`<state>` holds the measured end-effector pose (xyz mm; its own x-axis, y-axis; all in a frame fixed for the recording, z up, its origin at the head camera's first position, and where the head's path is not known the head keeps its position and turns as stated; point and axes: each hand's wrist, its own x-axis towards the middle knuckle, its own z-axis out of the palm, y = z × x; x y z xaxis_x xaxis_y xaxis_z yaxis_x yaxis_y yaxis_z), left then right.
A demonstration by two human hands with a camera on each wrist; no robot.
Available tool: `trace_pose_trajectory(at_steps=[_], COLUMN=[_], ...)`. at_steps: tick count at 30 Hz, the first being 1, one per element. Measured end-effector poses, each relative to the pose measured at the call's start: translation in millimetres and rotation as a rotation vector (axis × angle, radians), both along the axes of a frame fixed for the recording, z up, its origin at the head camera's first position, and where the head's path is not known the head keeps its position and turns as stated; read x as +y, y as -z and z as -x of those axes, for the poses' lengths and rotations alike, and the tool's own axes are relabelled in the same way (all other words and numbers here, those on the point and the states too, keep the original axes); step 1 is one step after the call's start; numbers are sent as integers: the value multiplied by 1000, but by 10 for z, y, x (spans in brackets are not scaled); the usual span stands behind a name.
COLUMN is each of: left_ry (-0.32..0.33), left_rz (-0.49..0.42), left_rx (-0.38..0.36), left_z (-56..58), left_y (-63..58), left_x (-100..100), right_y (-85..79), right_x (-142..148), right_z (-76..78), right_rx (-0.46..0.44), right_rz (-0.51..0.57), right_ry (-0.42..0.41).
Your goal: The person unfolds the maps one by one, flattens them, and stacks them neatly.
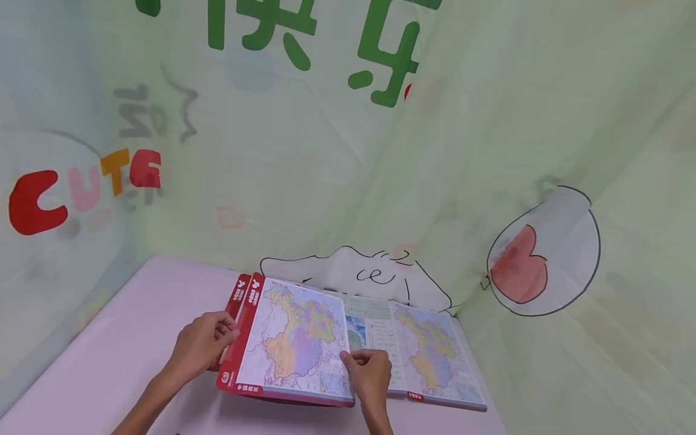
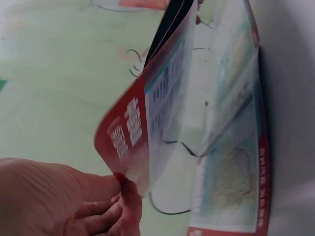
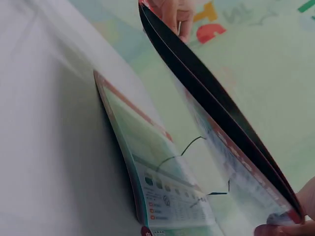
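In the head view, a folded map (image 1: 296, 338) with a red left border is raised and tilted above the table. My right hand (image 1: 371, 374) pinches its right edge between thumb and fingers. At its left border, my left hand (image 1: 201, 344) holds on; the left wrist view shows thumb and finger pinching a red corner (image 2: 115, 142). A second red border (image 1: 235, 296) peeks out behind the first. To the right lies an open spread with a similar printed map (image 1: 429, 350), partly hidden by the raised one. The right wrist view shows the raised folds edge-on, bowed slightly apart.
A pale table (image 1: 109, 338) bears the maps. Light green fabric (image 1: 304, 181) with printed letters and drawings hangs behind and at both sides. A line-drawn figure (image 1: 375, 278) on it sits just behind the maps, and a heart drawing (image 1: 519, 266) is farther right.
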<state>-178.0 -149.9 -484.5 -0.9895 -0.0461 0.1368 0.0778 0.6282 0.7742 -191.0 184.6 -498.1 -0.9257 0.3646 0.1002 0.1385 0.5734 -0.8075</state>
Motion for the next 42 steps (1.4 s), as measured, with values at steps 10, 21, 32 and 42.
trace_pose_trajectory(at_steps=[10,21,32,42], left_ry=[-76,-100,-130,-133], left_rz=[-20,-8,-7,-38], left_rx=[45,40,-2,-25], left_z=[387,547,594,626], left_y=[372,582,729,762], left_x=[162,211,212,180], right_y=[167,432,557,524], right_x=[-39,3,-1,-32], right_z=[413,605,683,653], right_rx=[167,152,148,137], right_rz=[-72,-84,-114,-139], right_ry=[34,54,71,85])
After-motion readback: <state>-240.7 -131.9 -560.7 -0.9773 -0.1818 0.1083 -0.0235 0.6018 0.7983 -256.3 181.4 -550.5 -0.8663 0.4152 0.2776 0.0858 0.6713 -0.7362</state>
